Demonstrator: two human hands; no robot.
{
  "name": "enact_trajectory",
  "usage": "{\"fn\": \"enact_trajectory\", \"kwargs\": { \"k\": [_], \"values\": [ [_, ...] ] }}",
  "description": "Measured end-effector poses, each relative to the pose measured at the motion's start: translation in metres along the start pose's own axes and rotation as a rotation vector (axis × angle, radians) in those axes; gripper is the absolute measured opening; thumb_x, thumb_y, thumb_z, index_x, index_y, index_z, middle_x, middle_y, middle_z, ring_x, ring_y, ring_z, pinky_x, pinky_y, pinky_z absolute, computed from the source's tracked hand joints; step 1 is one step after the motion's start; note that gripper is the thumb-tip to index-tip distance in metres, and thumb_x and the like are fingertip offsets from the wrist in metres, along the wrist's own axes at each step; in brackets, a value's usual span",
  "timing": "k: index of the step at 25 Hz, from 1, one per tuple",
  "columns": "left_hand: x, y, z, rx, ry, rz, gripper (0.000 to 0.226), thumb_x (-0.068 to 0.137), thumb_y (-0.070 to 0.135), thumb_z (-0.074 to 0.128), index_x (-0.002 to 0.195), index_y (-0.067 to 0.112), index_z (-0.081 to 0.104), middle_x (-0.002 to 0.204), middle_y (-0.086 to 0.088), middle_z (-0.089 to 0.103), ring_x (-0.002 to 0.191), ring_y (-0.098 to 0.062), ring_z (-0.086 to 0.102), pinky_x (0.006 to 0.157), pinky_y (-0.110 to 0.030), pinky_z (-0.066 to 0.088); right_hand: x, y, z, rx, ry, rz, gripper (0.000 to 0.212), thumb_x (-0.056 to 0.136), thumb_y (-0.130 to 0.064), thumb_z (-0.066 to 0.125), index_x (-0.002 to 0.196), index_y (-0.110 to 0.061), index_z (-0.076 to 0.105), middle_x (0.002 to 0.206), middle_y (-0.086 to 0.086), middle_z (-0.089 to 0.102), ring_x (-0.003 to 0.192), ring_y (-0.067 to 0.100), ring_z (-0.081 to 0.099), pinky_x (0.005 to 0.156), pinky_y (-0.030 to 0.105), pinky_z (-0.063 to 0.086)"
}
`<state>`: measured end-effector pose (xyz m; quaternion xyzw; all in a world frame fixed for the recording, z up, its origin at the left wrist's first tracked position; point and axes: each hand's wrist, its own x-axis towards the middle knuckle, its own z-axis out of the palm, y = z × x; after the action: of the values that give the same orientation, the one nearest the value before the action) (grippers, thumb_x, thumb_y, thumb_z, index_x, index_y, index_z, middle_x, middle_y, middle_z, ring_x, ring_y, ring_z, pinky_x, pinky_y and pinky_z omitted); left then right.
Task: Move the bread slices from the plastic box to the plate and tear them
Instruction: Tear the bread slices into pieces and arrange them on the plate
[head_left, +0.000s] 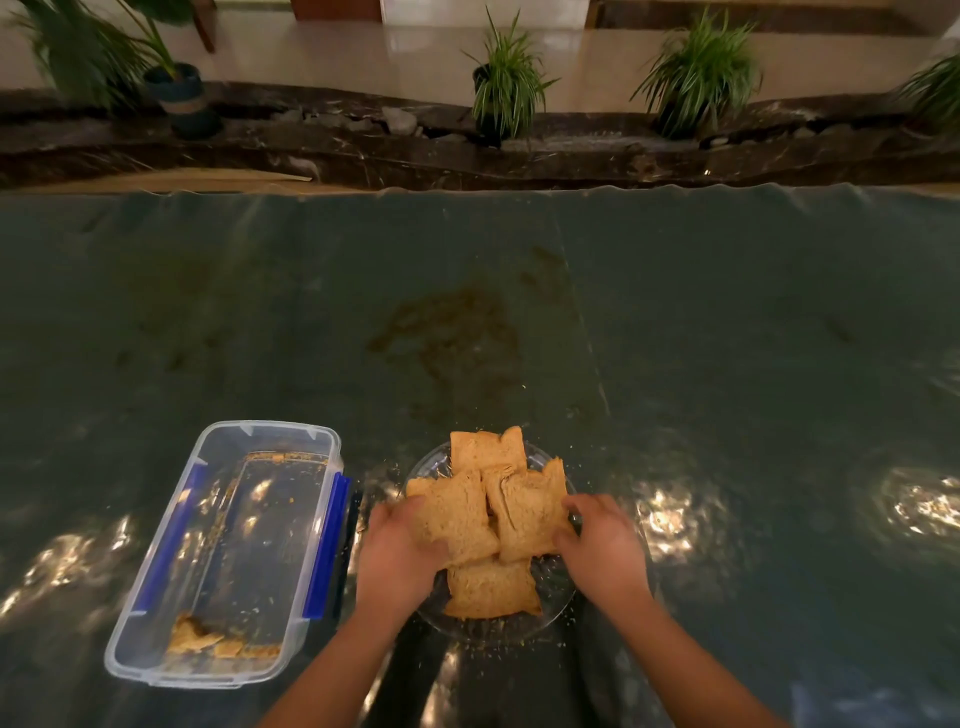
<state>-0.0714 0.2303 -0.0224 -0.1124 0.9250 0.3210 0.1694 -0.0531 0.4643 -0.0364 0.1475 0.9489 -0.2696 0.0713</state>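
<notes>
From the head view, the left hand (400, 551) grips the near-left bread slice (456, 519) with its thumb on top and fingers curled under the edge, while the right hand (605, 540) pinches the outer edge of the near-right slice (527, 512); both lie on the clear glass plate (558, 597), which sits on the table (727, 338) just right of the plastic box (223, 551). The step in hand looks like the tearing. To do it well, both hands should probably settle on one slice, thumbs close together on top, and pull apart low over the plate so that crumbs fall inside the rim; the bread looks soft and dry enough to shed more crumbs, of which many already lie around the plate. By count: four or five pieces of bread on the plate, some overlapping, so the number is not certain; one plate; one box, holding only a few broken scraps (205, 642) at its near end; two blue clips on the box's long sides; and about five potted plants (506, 83) beyond the table.
</notes>
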Motion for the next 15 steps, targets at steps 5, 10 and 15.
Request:
{"fn": "enact_trajectory", "kwargs": {
  "k": [5,10,15],
  "values": [
    [-0.003,-0.010,0.004,0.087,0.008,0.090,0.056,0.084,0.031,0.071,0.137,0.027,0.052,0.141,-0.004,0.045,0.122,-0.019,0.052,0.103,-0.033,0.045,-0.002,0.003,0.009,-0.011,-0.084,-0.050,0.023,0.084,-0.025,0.070,0.107,-0.025,0.069,0.105,-0.005,0.059,0.097,0.014,0.057,0.079,0.021,0.043],
    [0.000,-0.015,0.006,0.131,-0.008,0.160,0.052,0.086,0.022,0.070,0.134,0.032,0.054,0.142,-0.002,0.043,0.125,-0.017,0.050,0.109,-0.037,0.045,0.004,0.004,0.006,0.010,-0.116,-0.047,0.024,0.082,-0.028,0.073,0.106,-0.026,0.069,0.098,-0.010,0.052,0.097,0.012,0.057,0.075,0.020,0.042],
    [-0.006,-0.016,0.011,0.157,0.022,0.208,0.058,0.079,0.035,0.070,0.134,0.041,0.050,0.151,-0.001,0.027,0.140,-0.025,0.031,0.115,-0.045,0.035,-0.001,0.008,0.008,0.024,-0.100,-0.059,0.035,0.079,-0.033,0.074,0.112,-0.026,0.067,0.109,-0.006,0.054,0.099,0.014,0.056,0.080,0.021,0.045]
  ]
}}
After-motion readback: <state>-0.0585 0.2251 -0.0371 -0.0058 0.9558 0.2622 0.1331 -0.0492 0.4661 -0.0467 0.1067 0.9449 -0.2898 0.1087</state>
